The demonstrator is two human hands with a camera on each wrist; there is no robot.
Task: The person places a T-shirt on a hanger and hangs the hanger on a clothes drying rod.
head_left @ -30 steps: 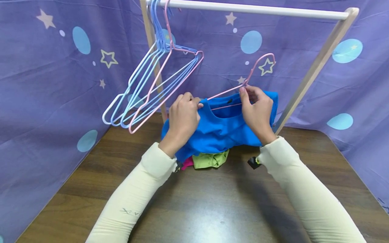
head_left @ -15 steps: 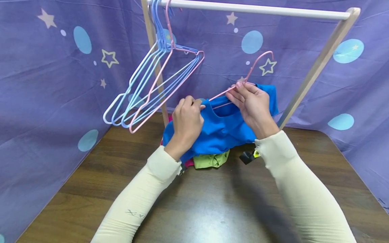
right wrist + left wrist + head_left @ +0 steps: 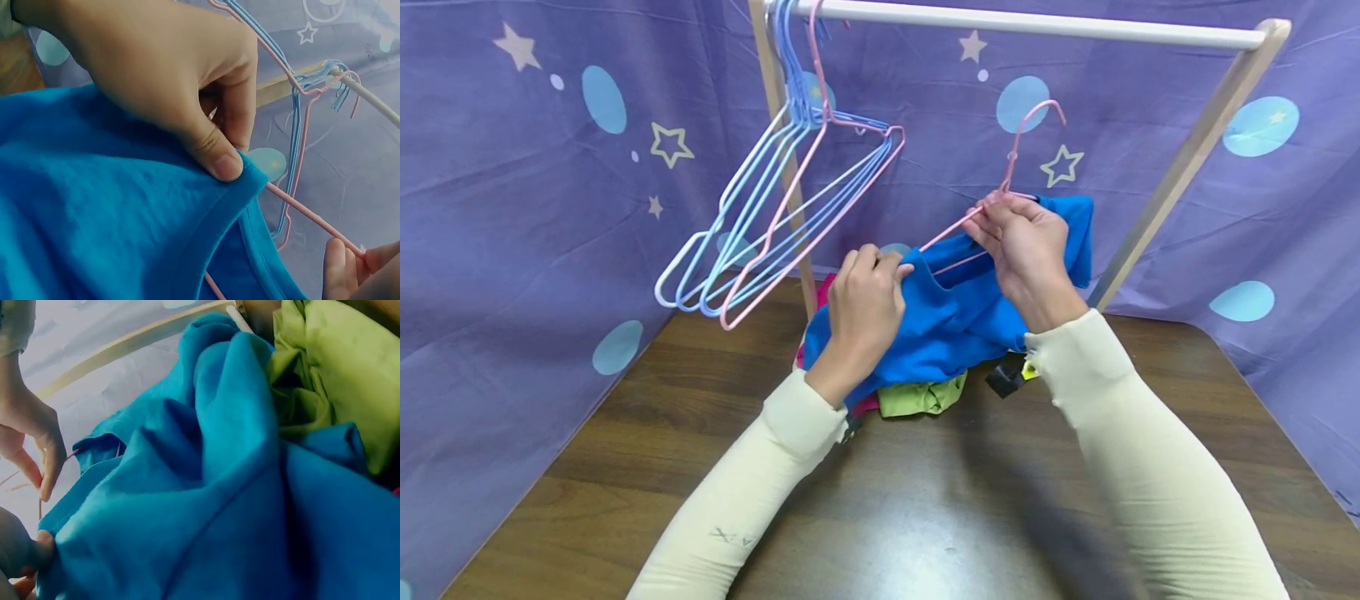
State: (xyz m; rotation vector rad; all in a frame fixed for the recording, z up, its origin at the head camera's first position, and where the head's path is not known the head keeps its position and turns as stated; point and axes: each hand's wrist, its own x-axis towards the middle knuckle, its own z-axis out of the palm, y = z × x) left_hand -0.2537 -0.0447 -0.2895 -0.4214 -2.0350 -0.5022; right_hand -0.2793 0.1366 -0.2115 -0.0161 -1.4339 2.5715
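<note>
A blue shirt (image 3: pixel 936 333) hangs bunched over a pink hanger (image 3: pixel 1013 158), its collar open around the hanger's sloping arm. My left hand (image 3: pixel 867 304) pinches the collar edge on the left, thumb on the cloth in the right wrist view. With fingertips and thumb my right hand (image 3: pixel 1028 250) holds the hanger just below its hook, also visible at the lower corner of the right wrist view. The hook points up and right, free of the rail. Inside the shirt most of the hanger is hidden. The shirt's right shoulder lies behind my right hand.
Several blue, white and pink hangers (image 3: pixel 775 217) hang at the left of the white rail (image 3: pixel 1037 21). Wooden posts (image 3: pixel 1187 167) carry the rail. Under the shirt lie a folded lime-green garment (image 3: pixel 921 398) and a pink cloth (image 3: pixel 867 402) on the brown table (image 3: pixel 865 500).
My right hand has shifted its hold slightly left and raised the hanger, so the hook stands higher and more upright. The shirt's right shoulder has risen. My left hand has moved slightly right.
</note>
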